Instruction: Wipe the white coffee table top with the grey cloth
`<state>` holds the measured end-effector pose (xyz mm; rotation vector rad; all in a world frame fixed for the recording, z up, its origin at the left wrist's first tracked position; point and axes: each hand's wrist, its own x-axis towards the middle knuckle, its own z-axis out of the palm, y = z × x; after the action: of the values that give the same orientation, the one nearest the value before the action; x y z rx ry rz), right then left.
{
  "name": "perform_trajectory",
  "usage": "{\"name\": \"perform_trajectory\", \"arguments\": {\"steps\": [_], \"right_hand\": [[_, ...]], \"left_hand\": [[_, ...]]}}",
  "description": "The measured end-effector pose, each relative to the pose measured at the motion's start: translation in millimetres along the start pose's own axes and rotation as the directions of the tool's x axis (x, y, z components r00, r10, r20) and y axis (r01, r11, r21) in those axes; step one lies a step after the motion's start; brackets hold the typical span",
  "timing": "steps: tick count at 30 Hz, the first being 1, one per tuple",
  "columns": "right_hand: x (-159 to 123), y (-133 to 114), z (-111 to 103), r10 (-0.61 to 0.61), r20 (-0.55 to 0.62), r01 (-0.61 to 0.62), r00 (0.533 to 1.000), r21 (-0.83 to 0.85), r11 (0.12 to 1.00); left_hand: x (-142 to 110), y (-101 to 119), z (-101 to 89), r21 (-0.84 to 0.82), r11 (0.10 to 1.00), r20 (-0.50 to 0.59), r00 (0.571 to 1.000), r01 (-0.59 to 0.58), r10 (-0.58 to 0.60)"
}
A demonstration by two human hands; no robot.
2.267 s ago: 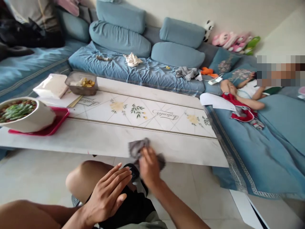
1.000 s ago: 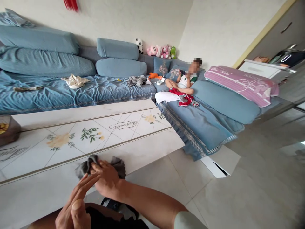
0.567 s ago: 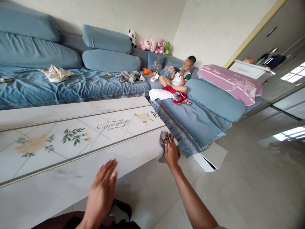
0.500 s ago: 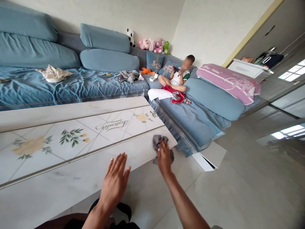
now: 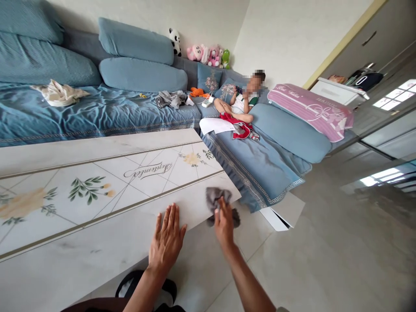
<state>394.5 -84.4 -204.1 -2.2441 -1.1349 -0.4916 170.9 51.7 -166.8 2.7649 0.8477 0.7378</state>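
A long white marble-look table with a floral "September" strip stretches across the left. My left hand lies flat near its front edge, fingers stretched out, holding nothing. At the table's near right corner, my right hand grips a grey cloth. The cloth is bunched on the tabletop, and part of it hangs over the edge. My right fingertips press on top of it.
Beyond the table runs a blue corner sofa. A person sits cross-legged on it, beside red clothing. Plush toys line the sofa back. White and grey boards lie on the tiled floor at the sofa's right end.
My left hand has shifted right along the table edge. My right hand stays at the corner, and the cloth there is more spread out. The view has tilted slightly.
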Motion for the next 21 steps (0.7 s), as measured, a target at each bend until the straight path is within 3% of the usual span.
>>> {"name": "perform_trajectory", "arguments": {"steps": [2,4,6,9,11,13,15,18,20,21], "right_hand": [[-22.1,-28.7,2.5,-0.091,0.088,0.087,0.992,0.040,0.995],[-24.2,-29.5,-0.7,-0.146,0.141,0.140,0.979,0.054,0.989],[-5.8,-0.5,-7.1,-0.124,0.121,0.122,0.985,0.023,0.992],[33.3,56.0,-12.6,0.033,0.025,-0.032,0.999,-0.026,0.999],[45.1,67.1,-10.3,0.103,-0.029,-0.104,0.994,-0.026,0.994],[35.0,44.9,-4.3,0.093,-0.053,-0.094,0.994,-0.006,0.996],[7.0,-0.8,2.6,0.028,-0.035,-0.027,0.999,0.014,1.000],[-36.2,-65.2,7.9,-0.105,0.085,0.096,0.991,0.101,0.990],[-45.1,-75.1,5.2,-0.181,0.159,0.159,0.971,0.142,0.977],[-41.4,-66.7,2.3,-0.198,0.173,0.176,0.965,0.137,0.975]], "left_hand": [[-0.7,-0.6,3.0,-0.002,1.000,-0.002,1.000,-0.007,0.007],[-1.4,-1.7,5.5,0.022,1.000,0.000,1.000,-0.011,0.011],[-1.7,-2.2,6.8,0.054,0.999,0.001,1.000,-0.011,0.011],[-1.4,-1.8,7.0,0.069,0.998,-0.001,1.000,-0.013,0.013],[-1.2,-1.3,6.8,0.062,0.998,-0.002,1.000,-0.011,0.011],[-1.1,-0.9,6.6,0.054,0.998,-0.012,1.000,-0.008,0.008],[-1.4,-0.9,6.6,0.053,0.999,-0.022,1.000,-0.009,0.010],[-1.7,-1.5,6.7,0.061,0.998,-0.019,0.999,-0.025,0.026],[-1.7,-1.9,6.4,0.061,0.998,-0.014,0.999,-0.032,0.033],[-1.7,-2.2,6.2,0.060,0.998,-0.015,0.999,-0.032,0.033]]}}
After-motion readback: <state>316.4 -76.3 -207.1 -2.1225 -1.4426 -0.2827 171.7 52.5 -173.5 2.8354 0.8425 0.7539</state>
